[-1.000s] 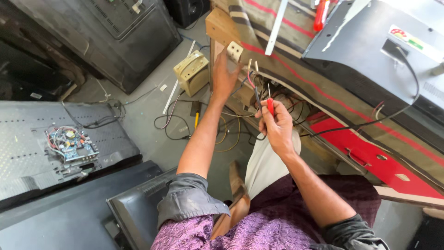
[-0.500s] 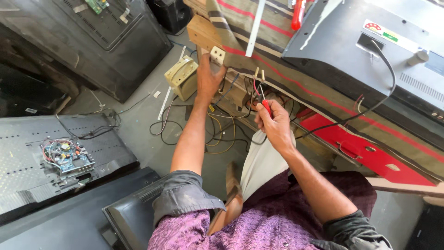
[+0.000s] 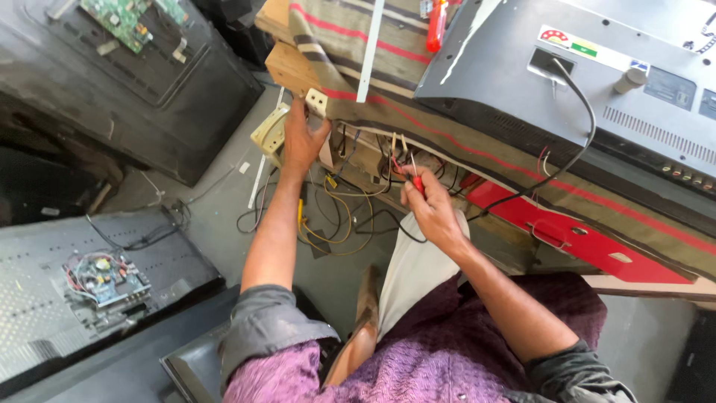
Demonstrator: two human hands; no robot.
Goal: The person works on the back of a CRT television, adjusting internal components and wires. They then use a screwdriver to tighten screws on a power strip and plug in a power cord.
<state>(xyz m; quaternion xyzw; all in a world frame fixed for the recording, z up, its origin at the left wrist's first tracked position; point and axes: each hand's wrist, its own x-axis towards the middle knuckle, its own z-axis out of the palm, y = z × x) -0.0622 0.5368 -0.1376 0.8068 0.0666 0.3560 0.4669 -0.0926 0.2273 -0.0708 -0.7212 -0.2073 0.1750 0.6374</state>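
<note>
Gripping a small beige socket box (image 3: 316,102) at the bench (image 3: 283,67) edge, left hand (image 3: 300,140) closed around it at 11 o'clock. Right hand (image 3: 429,209) pinches a red-handled tool (image 3: 418,181) among loose wires (image 3: 350,224), at 12 o'clock, beside the grey TV (image 3: 522,75).

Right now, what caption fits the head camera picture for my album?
Left hand steadies a cream socket box at the bench edge while the right hand pinches a red-handled tool among wires.

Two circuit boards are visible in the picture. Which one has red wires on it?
The circuit board at lower left, on the grey perforated panel; red and blue wires loop over it. The green board at the top left shows none.
</note>
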